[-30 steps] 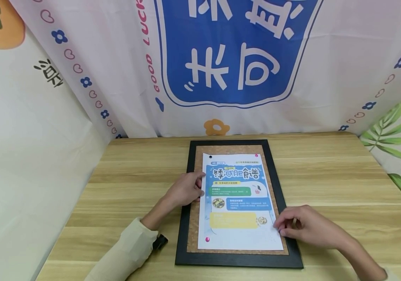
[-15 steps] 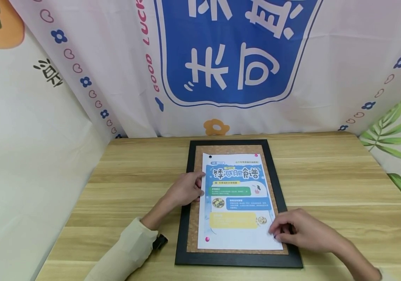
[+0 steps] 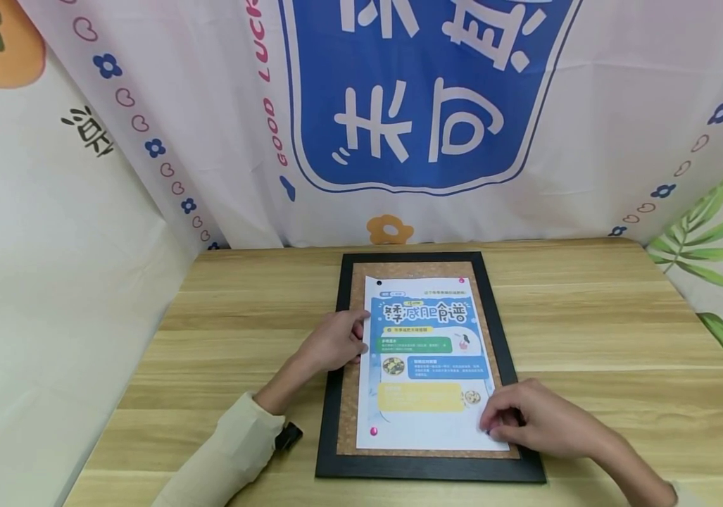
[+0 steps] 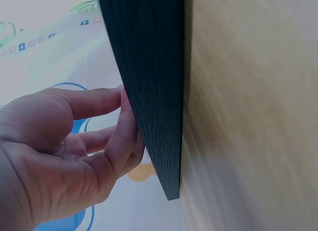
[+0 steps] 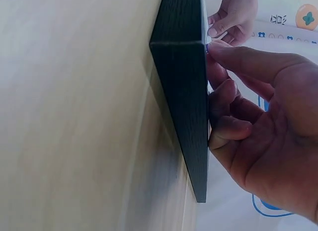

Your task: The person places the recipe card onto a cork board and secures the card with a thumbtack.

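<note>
A printed poster (image 3: 427, 429) lies on a cork board (image 3: 412, 269) with a black frame (image 3: 431, 468). A black push pin (image 3: 379, 283) sits in its top left corner, a pink push pin (image 3: 462, 280) in the top right, and another pink push pin (image 3: 374, 432) at the bottom left. My left hand (image 3: 332, 341) reaches over the frame, relaxed fingers resting along the poster's left edge. At the bottom right corner, my right hand (image 3: 541, 420) pinches a small dark purple push pin (image 5: 207, 47) between thumb and finger, mostly hidden by the fingertips.
The board lies on a wood-grain table (image 3: 228, 310). A small black object (image 3: 288, 437) shows beside the left cuff. Behind the table hangs a printed cloth (image 3: 234, 141), with another pale cloth at the left side.
My right hand has moved left and slightly down, from the poster's right edge onto its lower right corner, carrying the push pin. The left hand and the board have stayed put.
</note>
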### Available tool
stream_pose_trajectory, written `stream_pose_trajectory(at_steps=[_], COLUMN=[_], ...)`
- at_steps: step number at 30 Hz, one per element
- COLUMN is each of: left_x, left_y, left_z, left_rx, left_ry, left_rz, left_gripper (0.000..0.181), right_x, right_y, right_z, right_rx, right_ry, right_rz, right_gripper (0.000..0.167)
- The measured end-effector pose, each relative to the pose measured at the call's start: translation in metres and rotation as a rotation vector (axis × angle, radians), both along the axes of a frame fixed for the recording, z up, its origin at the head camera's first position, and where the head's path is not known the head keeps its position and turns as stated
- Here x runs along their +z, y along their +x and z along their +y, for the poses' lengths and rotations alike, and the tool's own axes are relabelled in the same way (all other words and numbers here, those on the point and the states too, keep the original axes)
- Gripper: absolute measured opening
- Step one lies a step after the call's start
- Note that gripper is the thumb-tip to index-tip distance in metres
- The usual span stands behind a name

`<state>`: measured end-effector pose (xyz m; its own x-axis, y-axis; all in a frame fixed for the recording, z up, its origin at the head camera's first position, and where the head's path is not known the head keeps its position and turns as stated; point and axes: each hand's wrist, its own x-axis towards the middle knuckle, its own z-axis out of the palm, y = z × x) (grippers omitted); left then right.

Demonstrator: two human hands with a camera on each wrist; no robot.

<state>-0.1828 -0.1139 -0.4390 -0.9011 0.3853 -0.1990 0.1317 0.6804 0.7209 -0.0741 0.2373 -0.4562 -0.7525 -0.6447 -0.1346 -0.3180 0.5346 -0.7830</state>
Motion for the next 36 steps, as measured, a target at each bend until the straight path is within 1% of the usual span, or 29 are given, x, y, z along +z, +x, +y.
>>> stream_pose_trajectory(at_steps=[3, 7, 11, 17, 25, 32, 36], left_x=[0.0, 0.0, -0.001, -0.001, -0.002, -0.003, -0.003], left_y=[0.0, 0.0, -0.001, -0.001, -0.001, -0.002, -0.002], left_z=[0.0, 0.0, 0.0, -0.001, -0.001, -0.001, -0.001], left_rx=[0.001, 0.001, -0.001, -0.004, -0.004, 0.002, 0.0], left_ry=[-0.002, -0.001, 0.004, 0.007, -0.008, -0.02, -0.017], left_rz=[-0.001, 0.0, -0.001, -0.003, -0.001, -0.007, -0.005], left_gripper=[0.062, 0.062, 0.062, 0.062, 0.061, 0.061, 0.061], right_x=[0.0, 0.0, 0.001, 0.002, 0.002, 0.003, 0.004], right_y=[0.0, -0.001, -0.002, 0.0, 0.0, 0.002, 0.001], right_z=[-0.003, -0.005, -0.006, -0.007, -0.01, -0.013, -0.015], right_rx=[0.004, -0.004, -0.002, 0.011, -0.003, -0.007, -0.018], right_ry=[-0.009, 0.005, 0.024, 0.026, 0.031, 0.043, 0.053], right_rz=[-0.011, -0.021, -0.006, 0.032, 0.015, 0.036, 0.039], right_gripper=[0.009, 0.008, 0.009, 0.012, 0.014, 0.013, 0.014])
